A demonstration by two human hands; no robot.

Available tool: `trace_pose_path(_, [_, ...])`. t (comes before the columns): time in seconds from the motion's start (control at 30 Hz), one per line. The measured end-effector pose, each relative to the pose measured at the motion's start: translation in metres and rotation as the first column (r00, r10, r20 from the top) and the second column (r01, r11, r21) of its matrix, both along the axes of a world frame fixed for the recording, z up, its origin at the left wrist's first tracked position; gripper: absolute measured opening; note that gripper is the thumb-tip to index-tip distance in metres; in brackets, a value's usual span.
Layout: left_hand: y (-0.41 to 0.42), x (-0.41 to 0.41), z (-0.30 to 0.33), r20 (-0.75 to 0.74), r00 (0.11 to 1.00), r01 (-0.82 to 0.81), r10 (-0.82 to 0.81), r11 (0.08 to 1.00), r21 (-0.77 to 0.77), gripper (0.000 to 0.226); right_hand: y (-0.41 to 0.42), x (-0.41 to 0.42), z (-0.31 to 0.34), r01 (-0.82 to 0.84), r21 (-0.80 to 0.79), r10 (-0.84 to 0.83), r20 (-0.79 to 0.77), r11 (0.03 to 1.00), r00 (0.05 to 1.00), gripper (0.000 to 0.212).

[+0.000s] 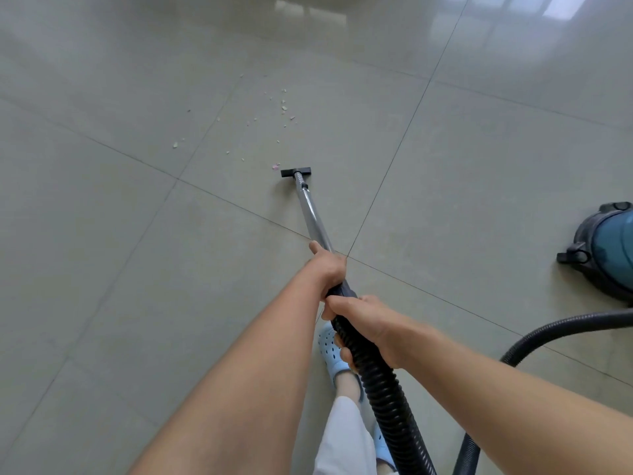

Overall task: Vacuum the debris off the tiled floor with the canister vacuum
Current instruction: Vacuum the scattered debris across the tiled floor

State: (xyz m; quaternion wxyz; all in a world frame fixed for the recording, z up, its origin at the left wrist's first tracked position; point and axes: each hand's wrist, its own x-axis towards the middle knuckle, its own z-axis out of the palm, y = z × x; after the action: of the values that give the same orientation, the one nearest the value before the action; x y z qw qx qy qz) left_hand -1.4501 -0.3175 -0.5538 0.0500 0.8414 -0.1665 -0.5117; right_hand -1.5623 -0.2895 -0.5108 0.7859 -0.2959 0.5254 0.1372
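Note:
My left hand (329,267) grips the lower end of the silver metal wand (313,219), where it meets the black cuff. Just behind it, my right hand (366,320) is closed around the black ribbed hose (383,399). The wand slopes down and away to a small black floor nozzle (296,172) resting on the pale tiled floor (137,252). A pinkish scrap (275,165) lies right at the nozzle's left tip. Small pale debris bits (283,104) are scattered on the tile beyond the nozzle, with a few more (175,145) off to the left.
The teal and grey canister vacuum (609,250) sits on the floor at the right edge. Its hose (555,332) loops across the floor from the right and curves down past my legs. My foot in a light blue clog (330,347) stands under the hose.

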Motion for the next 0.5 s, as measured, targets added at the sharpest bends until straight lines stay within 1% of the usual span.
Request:
trace_pose_path(0.07, [0.004,0.0,0.0,-0.023,0.999,-0.041,0.042,0.999,0.017,0.044,0.002,0.0,-0.001,-0.001,0.0,0.001,0.006,1.0,1.0,0.019])
trace_pose_path(0.13, [0.0,0.002,-0.002,-0.023,0.999,-0.023,0.023,1.0,0.013,0.042,-0.001,0.001,-0.003,0.005,-0.009,-0.004,0.012,1.0,1.0,0.019])
trace_pose_path(0.2, [-0.009,0.006,-0.006,-0.003,1.0,0.025,-0.025,1.0,-0.007,0.051,-0.009,0.004,-0.006,0.008,-0.02,-0.008,0.016,1.0,1.0,0.02])
trace_pose_path(0.3, [-0.025,0.015,-0.012,0.046,0.998,0.036,-0.034,0.998,-0.05,0.066,-0.024,0.011,-0.009,0.011,-0.034,-0.011,0.001,0.999,1.0,0.021])
trace_pose_path(0.5, [-0.066,0.048,-0.027,0.039,0.999,0.036,-0.032,0.994,-0.105,0.07,-0.061,0.045,-0.022,0.019,-0.07,-0.021,-0.02,0.997,1.0,0.022])
